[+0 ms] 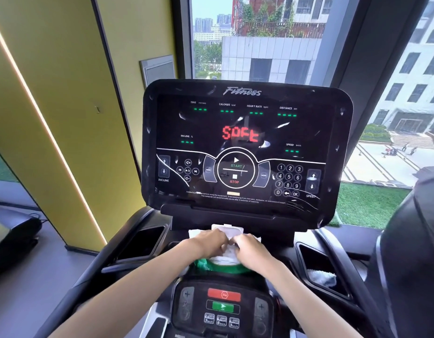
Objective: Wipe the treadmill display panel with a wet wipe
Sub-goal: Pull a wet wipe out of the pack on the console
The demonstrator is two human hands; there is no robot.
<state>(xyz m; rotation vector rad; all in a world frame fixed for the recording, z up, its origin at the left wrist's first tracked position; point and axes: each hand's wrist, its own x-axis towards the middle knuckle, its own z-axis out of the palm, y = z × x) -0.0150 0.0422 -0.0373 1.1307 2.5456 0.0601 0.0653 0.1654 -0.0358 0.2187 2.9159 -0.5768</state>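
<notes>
Just below the display panel, on the ledge under it, sits a pack of wet wipes; it is white on top and green at the near end. Both hands are on it; the left hand has its fingers curled down on the pack's left side, and the right hand pinches something white at the top, most likely a wipe or the flap.

A wipe will be light, soft, floppy and wet, so it may slip or tear; it is best pinched by a corner and pulled slowly while the other hand holds the pack down. The pack is squashy too.

The hands hide most of the pack, so its opening cannot be seen; it is hard to tell whether a wipe is out. The panel is shiny with light streaks and glare, so dirt on it is hard to pick out.
</notes>
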